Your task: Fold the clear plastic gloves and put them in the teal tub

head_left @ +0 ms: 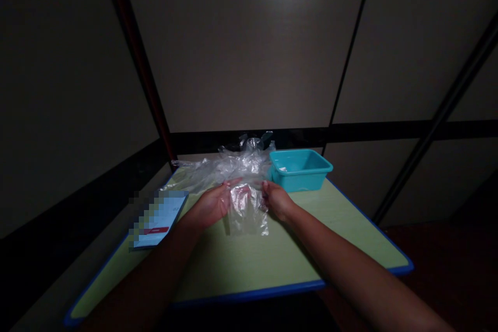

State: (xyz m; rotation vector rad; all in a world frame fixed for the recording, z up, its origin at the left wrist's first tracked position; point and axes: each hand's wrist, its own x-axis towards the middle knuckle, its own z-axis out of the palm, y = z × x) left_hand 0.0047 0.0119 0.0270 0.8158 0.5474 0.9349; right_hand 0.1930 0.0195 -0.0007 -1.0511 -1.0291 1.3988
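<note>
Between my two hands is a clear plastic bag (pixel 249 212), its lower part hanging flat over the table. My left hand (pixel 213 203) grips the bag's left side, with some fingers behind the film. On the right side, my right hand (pixel 277 200) pinches the bag's upper edge. Just behind it lies a loose heap of crumpled clear plastic bags (pixel 233 166), spreading left across the table's far end. Where the held bag ends and the heap begins is hard to make out.
A turquoise plastic basin (pixel 301 181) stands at the table's back right. At the left edge lies a pale blue booklet (pixel 167 215), partly blurred out. The green table (pixel 249 275) has a blue rim. Dark panelled doors (pixel 249 62) rise behind it.
</note>
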